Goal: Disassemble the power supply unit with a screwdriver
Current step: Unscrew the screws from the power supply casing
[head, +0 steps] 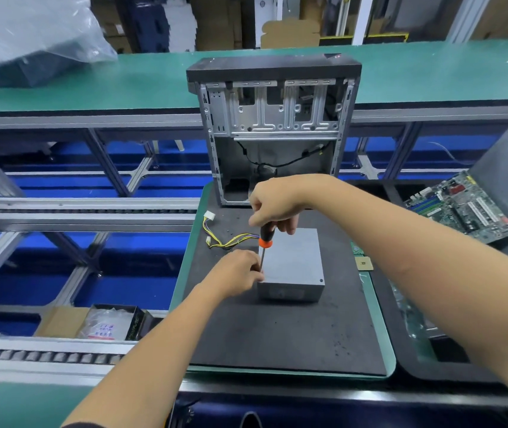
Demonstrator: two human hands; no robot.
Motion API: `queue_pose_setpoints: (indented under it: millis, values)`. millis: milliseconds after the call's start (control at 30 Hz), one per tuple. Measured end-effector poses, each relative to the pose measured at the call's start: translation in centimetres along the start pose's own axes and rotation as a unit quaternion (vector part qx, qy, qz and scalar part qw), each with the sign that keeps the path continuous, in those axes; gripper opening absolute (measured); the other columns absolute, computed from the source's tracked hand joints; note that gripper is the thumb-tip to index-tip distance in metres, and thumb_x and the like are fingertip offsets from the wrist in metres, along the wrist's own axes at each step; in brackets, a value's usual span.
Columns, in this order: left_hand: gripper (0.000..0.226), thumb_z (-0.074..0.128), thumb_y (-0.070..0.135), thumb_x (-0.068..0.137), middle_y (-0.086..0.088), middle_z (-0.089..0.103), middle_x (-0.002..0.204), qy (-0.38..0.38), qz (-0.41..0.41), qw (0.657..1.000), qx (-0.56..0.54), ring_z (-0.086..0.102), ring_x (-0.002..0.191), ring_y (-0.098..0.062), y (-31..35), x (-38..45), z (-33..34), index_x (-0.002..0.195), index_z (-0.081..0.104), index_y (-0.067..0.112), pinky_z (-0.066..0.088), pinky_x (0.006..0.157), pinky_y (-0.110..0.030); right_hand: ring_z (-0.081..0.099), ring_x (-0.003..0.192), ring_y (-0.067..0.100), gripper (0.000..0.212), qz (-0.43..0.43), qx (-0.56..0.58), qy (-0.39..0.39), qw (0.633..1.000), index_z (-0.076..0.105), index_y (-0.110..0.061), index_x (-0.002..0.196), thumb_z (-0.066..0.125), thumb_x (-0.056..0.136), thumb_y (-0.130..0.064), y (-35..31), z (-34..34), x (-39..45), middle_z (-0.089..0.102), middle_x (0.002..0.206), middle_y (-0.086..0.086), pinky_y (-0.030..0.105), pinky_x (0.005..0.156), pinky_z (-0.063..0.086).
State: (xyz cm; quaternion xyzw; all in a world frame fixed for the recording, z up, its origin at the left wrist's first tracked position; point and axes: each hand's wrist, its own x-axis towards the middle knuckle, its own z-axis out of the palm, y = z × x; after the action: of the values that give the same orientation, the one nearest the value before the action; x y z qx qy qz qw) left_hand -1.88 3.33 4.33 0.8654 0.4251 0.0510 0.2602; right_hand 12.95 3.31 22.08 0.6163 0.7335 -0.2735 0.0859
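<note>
The power supply unit (pixel 291 264) sits flat on the dark mat (pixel 277 335) on the bench (pixel 382 329), just in front of the empty computer case (pixel 274 125). Its cable bundle (pixel 228 239) trails off to the left.

My right hand (pixel 274 205) is closed around the black-and-orange handle of the screwdriver (pixel 264 242), which I hold nearly upright. The shaft runs down to the near-left corner of the top cover. My left hand (pixel 240 273) is curled against that corner, fingertips pinched close to the shaft near the tip. The tip and any screw under it are hidden behind these fingers, so I cannot confirm that it is seated.

To do this step well:

1. I keep the shaft in line with the screw axis; a tilt lets the tip slip out and damage the head.
2. I press down firmly through the handle before I turn.
3. I use the left hand only to guide the shaft and steady the housing, clear of the tip's path.
4. I judge that one more screw (pixel 321 280) shows at the near-right corner and needs the same treatment.

Small dark specks on the mat near the cables may be loose screws; I cannot tell for certain.
</note>
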Motion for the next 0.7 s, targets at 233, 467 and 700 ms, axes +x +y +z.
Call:
queue_pose_setpoints:
  millis: [233,467,700]
  values:
    - [0.009,0.056,0.02,0.088,0.003,0.057,0.095,-0.021,0.009,0.995,0.098,0.056,0.086,-0.023,0.2,0.2,0.4,0.083,0.058,0.013,0.045,0.072,-0.035,0.071,0.071,0.028,0.01,-0.011,-0.014,-0.028,0.999,0.06,-0.012,0.084,0.069,0.083,-0.015,1.0,-0.6,-0.4,0.067,0.077,0.008,0.023,0.052,0.054]
    - [0.017,0.054,0.024,0.091,-0.003,0.054,0.091,-0.025,0.011,0.993,0.112,0.056,0.082,-0.027,0.0,0.1,0.7,0.081,0.044,0.015,0.04,0.063,-0.034,0.061,0.058,0.019,0.01,-0.003,-0.031,-0.031,0.999,0.06,-0.01,0.083,0.07,0.082,-0.012,1.6,-0.5,-0.2,0.062,0.072,0.005,0.021,0.048,0.052]
    - [0.016,0.045,0.025,0.095,-0.007,0.048,0.097,-0.041,0.074,0.979,0.187,0.05,0.078,-0.025,-0.1,0.2,0.8,0.084,0.036,0.018,0.036,0.063,-0.034,0.065,0.061,0.028,0.009,0.022,-0.035,-0.038,0.998,0.058,-0.008,0.083,0.065,0.081,-0.015,1.5,-0.4,0.3,0.066,0.078,0.012,0.025,0.05,0.053]
